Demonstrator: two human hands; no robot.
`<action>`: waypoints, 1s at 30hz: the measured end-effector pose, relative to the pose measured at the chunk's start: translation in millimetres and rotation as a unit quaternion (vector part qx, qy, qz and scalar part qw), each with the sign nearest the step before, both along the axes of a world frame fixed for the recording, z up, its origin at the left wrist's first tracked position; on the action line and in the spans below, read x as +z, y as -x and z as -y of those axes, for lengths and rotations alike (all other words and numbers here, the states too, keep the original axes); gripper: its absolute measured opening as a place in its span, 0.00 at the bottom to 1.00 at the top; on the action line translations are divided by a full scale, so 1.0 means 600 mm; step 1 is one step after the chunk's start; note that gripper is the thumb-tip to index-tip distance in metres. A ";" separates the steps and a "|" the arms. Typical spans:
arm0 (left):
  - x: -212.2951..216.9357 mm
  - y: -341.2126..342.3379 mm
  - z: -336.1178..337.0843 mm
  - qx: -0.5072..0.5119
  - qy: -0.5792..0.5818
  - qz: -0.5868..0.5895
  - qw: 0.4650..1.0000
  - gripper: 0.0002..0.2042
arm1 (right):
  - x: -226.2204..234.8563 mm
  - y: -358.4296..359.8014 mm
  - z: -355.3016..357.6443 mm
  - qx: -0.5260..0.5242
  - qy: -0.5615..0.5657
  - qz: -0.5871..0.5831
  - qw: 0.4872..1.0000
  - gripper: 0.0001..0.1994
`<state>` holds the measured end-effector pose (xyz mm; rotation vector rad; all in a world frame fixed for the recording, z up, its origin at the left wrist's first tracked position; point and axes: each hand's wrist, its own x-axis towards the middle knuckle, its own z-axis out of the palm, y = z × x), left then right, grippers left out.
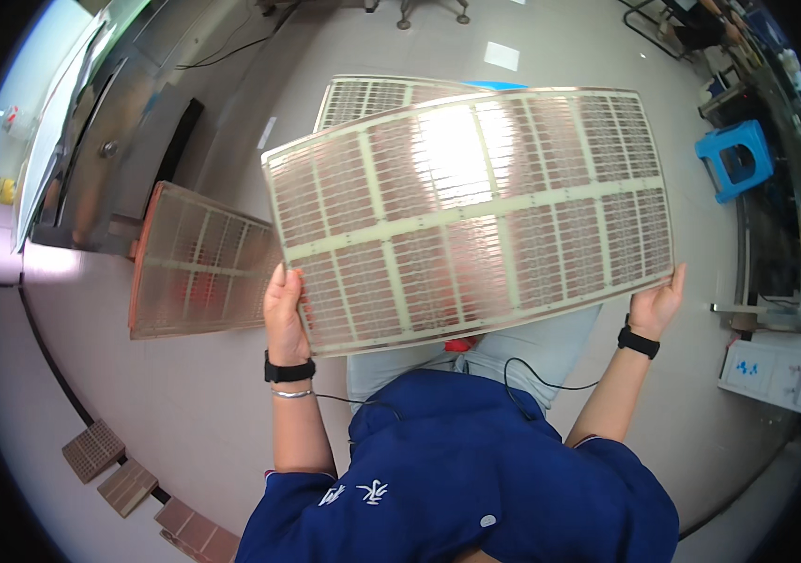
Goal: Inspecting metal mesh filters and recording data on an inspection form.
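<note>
A large rectangular circuit board panel (442, 214) is held up in front of me, tilted, with fine copper-coloured rows divided by pale strips. Bright light glares off its upper middle. My left hand (285, 314) is closed on its lower left edge, thumb and fingers at the corner. At the lower right corner my right hand (658, 302) grips the other end, its fingers partly hidden behind the board. Behind it shows the top of a second similar panel (372, 98), mostly covered. Black bands with thin cables sit on both wrists.
More panels (198, 267) stand upright on the floor at my left, beside a metal cabinet (105, 141). A blue plastic stool (738, 159) is at the right, near a white box (766, 373). Small brown boards (93, 450) line the lower left wall. Another person (701, 23) is at the far right.
</note>
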<state>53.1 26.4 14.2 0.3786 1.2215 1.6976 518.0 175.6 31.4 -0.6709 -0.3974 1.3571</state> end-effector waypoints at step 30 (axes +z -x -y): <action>-0.041 0.023 0.009 0.151 0.094 -0.137 0.974 0.13 | 0.089 0.073 0.010 0.064 -0.063 0.227 0.970 0.25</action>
